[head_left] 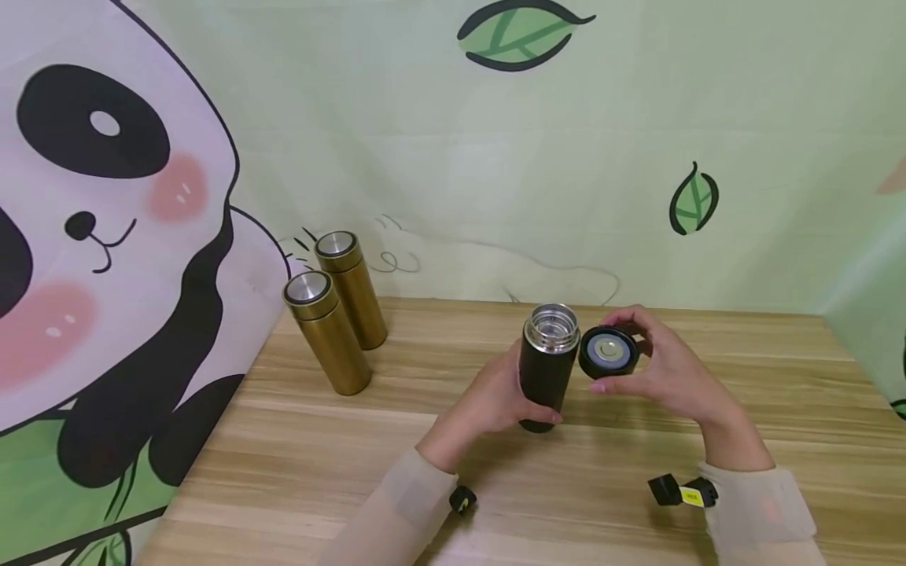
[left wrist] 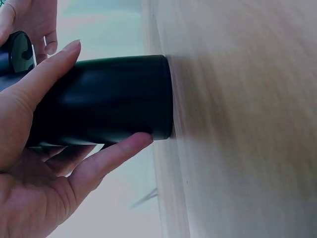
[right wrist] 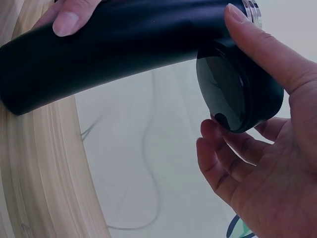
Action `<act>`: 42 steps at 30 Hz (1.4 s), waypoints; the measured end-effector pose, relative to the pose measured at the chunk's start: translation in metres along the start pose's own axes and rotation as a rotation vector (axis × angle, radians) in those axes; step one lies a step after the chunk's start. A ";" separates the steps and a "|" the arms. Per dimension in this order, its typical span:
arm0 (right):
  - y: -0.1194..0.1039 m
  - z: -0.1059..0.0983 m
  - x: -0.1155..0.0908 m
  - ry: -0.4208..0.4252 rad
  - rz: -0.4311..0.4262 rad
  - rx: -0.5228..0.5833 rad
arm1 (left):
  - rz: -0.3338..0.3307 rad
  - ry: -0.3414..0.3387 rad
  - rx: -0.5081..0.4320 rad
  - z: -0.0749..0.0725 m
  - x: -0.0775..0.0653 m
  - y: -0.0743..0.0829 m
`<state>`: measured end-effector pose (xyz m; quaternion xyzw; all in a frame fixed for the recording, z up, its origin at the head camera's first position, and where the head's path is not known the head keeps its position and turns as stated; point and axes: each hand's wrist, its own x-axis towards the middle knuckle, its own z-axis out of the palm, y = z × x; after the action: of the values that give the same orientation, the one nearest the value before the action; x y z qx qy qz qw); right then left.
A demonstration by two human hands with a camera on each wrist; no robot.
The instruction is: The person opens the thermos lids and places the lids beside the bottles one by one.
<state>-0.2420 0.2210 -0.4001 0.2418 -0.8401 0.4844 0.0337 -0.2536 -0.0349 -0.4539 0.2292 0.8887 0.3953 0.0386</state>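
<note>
A black thermos flask [head_left: 545,377] with a bare steel neck stands uncapped, and its inside shows from above. My left hand [head_left: 499,389] grips its body from the left, the thumb across the near side. In the left wrist view the flask [left wrist: 109,99] has its base at the wooden surface. Just right of the neck, my right hand [head_left: 672,369] holds the black lid [head_left: 609,351] between thumb and fingers, its grey underside toward the head camera. The right wrist view shows the glossy top of the lid [right wrist: 223,91] beside the flask body.
Two gold thermos flasks [head_left: 329,334] with silver-topped lids stand upright at the left of the wooden table [head_left: 297,464]. Behind the table hangs a pale green backdrop [head_left: 425,157] with a printed panda and leaves.
</note>
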 end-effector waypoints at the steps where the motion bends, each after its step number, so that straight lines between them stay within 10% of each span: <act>1: 0.000 0.000 0.000 0.000 -0.001 -0.004 | 0.001 -0.002 0.006 0.000 0.000 0.000; 42: 0.004 -0.006 -0.004 -0.079 0.040 -0.011 | -0.063 -0.028 0.058 0.002 0.000 -0.002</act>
<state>-0.2416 0.2289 -0.4013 0.2438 -0.8481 0.4704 -0.0077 -0.2536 -0.0354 -0.4565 0.2079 0.9059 0.3646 0.0568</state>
